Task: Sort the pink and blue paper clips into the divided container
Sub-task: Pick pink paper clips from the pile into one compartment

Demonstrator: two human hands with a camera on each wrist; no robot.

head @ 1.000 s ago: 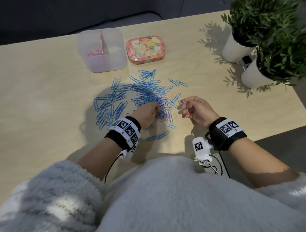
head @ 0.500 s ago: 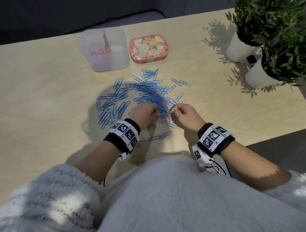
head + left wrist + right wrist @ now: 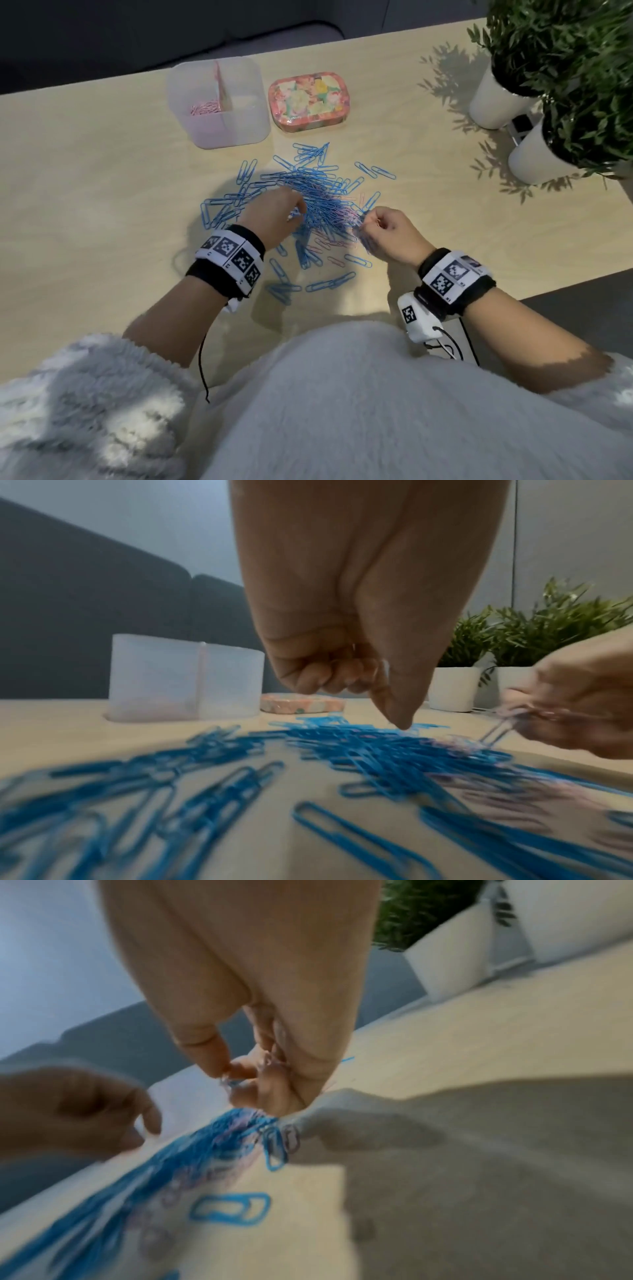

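A heap of blue paper clips (image 3: 318,195) with a few pink paper clips (image 3: 337,262) mixed in lies mid-table. My left hand (image 3: 274,219) hovers on the heap's left side, fingers curled, thumb tip (image 3: 404,723) touching the clips; a faint pale clip loop (image 3: 382,666) shows between its fingers and thumb. My right hand (image 3: 387,229) is at the heap's right edge and pinches a clip (image 3: 496,733) between thumb and fingers (image 3: 229,1081); its colour is blurred. The clear divided container (image 3: 219,102) stands behind, with pink clips (image 3: 205,108) in its left compartment.
A flowered tin (image 3: 308,99) sits right of the container. Two white pots with green plants (image 3: 493,102) (image 3: 537,157) stand at the far right. Loose blue clips (image 3: 329,282) lie near my body. The table's front edge is close on the right.
My right hand, which held a pink clip up to the right of the heap, came left and down to the heap's edge. My left hand shifted slightly further over the clips.
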